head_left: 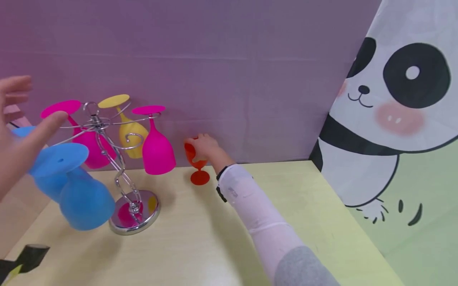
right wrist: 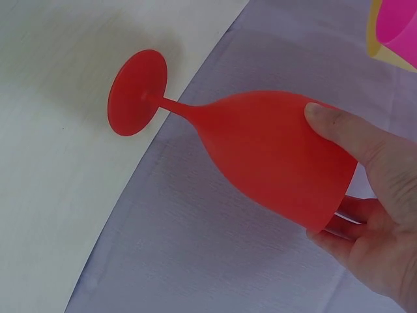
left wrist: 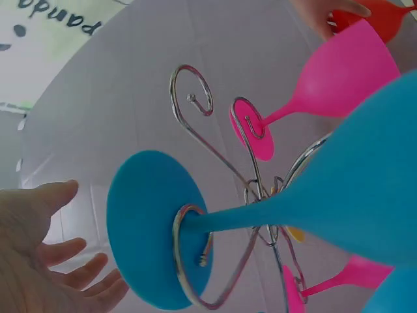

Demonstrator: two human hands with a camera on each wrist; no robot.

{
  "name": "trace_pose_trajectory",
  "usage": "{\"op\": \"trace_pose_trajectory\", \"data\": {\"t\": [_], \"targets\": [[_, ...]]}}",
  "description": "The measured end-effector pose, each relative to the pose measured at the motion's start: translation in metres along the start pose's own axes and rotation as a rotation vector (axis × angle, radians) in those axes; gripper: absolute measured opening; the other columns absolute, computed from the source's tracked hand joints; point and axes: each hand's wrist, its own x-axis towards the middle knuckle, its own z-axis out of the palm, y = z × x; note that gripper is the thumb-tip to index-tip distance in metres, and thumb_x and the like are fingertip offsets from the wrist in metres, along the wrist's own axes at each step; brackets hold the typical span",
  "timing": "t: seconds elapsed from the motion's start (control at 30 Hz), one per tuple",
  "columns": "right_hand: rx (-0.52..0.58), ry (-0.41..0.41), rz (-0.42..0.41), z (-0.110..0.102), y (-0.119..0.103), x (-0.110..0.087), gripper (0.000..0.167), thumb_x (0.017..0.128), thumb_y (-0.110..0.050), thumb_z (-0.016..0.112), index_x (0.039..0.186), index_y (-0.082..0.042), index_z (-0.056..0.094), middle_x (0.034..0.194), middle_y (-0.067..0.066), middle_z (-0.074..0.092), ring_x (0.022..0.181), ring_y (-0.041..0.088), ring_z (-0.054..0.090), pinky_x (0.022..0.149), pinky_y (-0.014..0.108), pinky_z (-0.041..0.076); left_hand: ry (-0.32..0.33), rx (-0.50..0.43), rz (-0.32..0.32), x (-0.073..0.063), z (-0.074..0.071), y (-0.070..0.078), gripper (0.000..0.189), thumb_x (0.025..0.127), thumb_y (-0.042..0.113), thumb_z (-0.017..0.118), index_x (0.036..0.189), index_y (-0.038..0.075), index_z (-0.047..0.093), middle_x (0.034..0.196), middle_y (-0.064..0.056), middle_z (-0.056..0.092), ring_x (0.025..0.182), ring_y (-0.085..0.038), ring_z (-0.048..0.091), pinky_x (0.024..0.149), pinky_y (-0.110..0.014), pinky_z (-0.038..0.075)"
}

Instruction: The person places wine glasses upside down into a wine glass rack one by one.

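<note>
My right hand (head_left: 206, 147) grips a red goblet (right wrist: 273, 153) by the rim end of its bowl, thumb on one side and fingers on the other. In the head view the goblet is upright at the back of the table, right of a chrome glass rack (head_left: 123, 171). On that rack hang upside down two blue goblets (head_left: 86, 202), two pink goblets (head_left: 158, 153) and a yellow goblet (head_left: 133, 133). My left hand (left wrist: 52, 254) is beside the base of the nearer blue goblet, fingers spread and holding nothing. One wire hook (left wrist: 189, 98) bears no goblet in the left wrist view.
The rack's round chrome base (head_left: 152, 216) stands on the pale wooden table (head_left: 200, 246). A purple-grey cloth (head_left: 279, 99) hangs behind the table. On the right hangs a panda-printed cloth (head_left: 422, 238). A dark object (head_left: 32, 256) shows at the lower left.
</note>
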Motion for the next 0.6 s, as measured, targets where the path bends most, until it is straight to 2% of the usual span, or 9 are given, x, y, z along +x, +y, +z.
{"op": "trace_pose_trajectory", "data": {"t": [0.03, 0.1, 0.17, 0.27, 0.4, 0.6], "targets": [[-0.002, -0.003, 0.001, 0.0, 0.001, 0.0, 0.073, 0.08, -0.031, 0.079, 0.143, -0.031, 0.042, 0.132, 0.005, 0.047, 0.123, 0.022, 0.041, 0.088, 0.032, 0.054, -0.048, 0.03, 0.011, 0.006, 0.001, 0.0, 0.068, 0.09, 0.034, 0.066, 0.147, 0.044, 0.031, 0.153, 0.004, 0.039, 0.14, -0.025, 0.038, 0.114, -0.029, 0.032], [-0.003, -0.005, 0.0, 0.001, 0.003, 0.0, 0.074, 0.08, -0.031, 0.079, 0.143, -0.032, 0.041, 0.132, 0.005, 0.047, 0.123, 0.022, 0.041, 0.088, 0.032, 0.054, -0.157, 0.092, 0.041, 0.017, 0.004, 0.005, 0.072, 0.09, 0.037, 0.065, 0.151, 0.036, 0.027, 0.155, -0.007, 0.035, 0.139, -0.039, 0.036, 0.112, -0.047, 0.036], [-0.006, -0.001, -0.001, 0.001, 0.004, 0.0, 0.073, 0.08, -0.031, 0.079, 0.143, -0.032, 0.042, 0.131, 0.005, 0.047, 0.123, 0.022, 0.041, 0.088, 0.032, 0.054, -0.255, 0.147, 0.077, 0.027, 0.006, 0.011, 0.077, 0.091, 0.039, 0.065, 0.154, 0.026, 0.024, 0.155, -0.016, 0.031, 0.138, -0.047, 0.032, 0.103, -0.063, 0.038], [0.004, 0.009, -0.003, 0.001, 0.006, 0.001, 0.073, 0.079, -0.031, 0.08, 0.142, -0.031, 0.043, 0.13, 0.005, 0.047, 0.122, 0.022, 0.041, 0.088, 0.032, 0.054, -0.377, 0.216, 0.125, 0.038, 0.009, 0.024, 0.08, 0.092, 0.036, 0.064, 0.154, 0.01, 0.02, 0.152, -0.028, 0.029, 0.134, -0.054, 0.029, 0.09, -0.073, 0.038], [0.016, 0.011, 0.001, 0.002, 0.007, 0.001, 0.074, 0.078, -0.03, 0.08, 0.142, -0.031, 0.043, 0.13, 0.005, 0.047, 0.121, 0.022, 0.041, 0.087, 0.032, 0.055, -0.514, 0.332, 0.159, 0.049, 0.011, 0.039, 0.074, 0.095, 0.029, 0.06, 0.152, 0.001, 0.021, 0.147, -0.036, 0.028, 0.13, -0.059, 0.029, 0.088, -0.074, 0.037], [0.013, 0.009, 0.004, 0.002, 0.008, 0.0, 0.074, 0.079, -0.03, 0.08, 0.142, -0.031, 0.042, 0.131, 0.005, 0.047, 0.122, 0.022, 0.041, 0.088, 0.032, 0.054, -0.679, 0.519, 0.225, 0.068, 0.018, 0.041, 0.066, 0.094, 0.027, 0.061, 0.144, -0.006, 0.033, 0.136, -0.04, 0.037, 0.118, -0.062, 0.037, 0.084, -0.07, 0.044]]}}
